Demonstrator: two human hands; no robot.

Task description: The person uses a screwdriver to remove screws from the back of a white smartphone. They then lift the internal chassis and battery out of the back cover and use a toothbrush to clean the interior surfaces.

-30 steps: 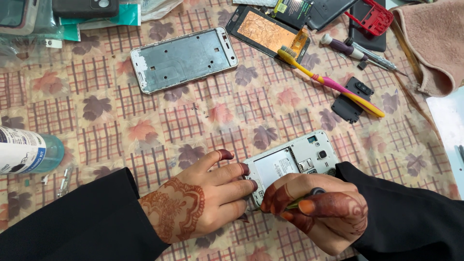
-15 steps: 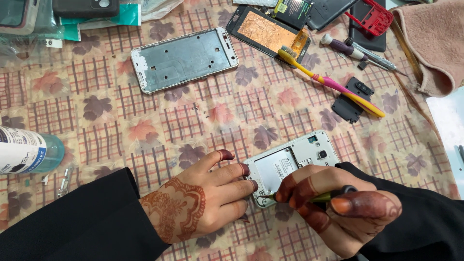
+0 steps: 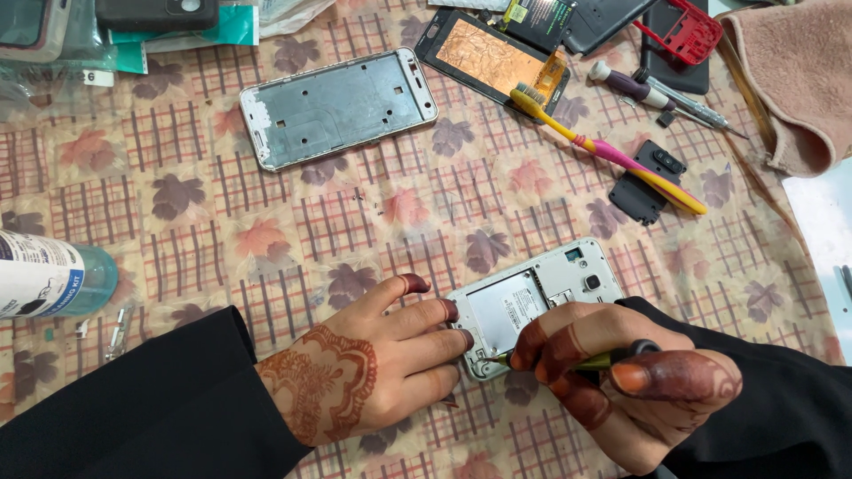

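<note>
Down at the near edge of the leaf-patterned tablecloth (image 3: 373, 222) lies an opened white phone body (image 3: 541, 297), back side up with its empty battery bay showing, tilted a little to my right. I press my left hand (image 3: 373, 372) flat beside it, fingertips curled against its lower left corner to steady it. With my right hand (image 3: 621, 390) I pinch a thin screwdriver (image 3: 568, 362), yellow-green at the shaft with a dark cap under my thumb; its tip meets the phone's lower edge near my left fingertips. Further up the cloth rests a bare metal phone frame (image 3: 342, 106), well apart from my hands. To its right lie a detached screen with a copper-coloured back (image 3: 488, 58), a yellow and pink toothbrush (image 3: 612, 151) and a small black plastic part (image 3: 648, 182). At the left edge, a bottle with bluish liquid (image 3: 49, 279) lies on its side.
</note>
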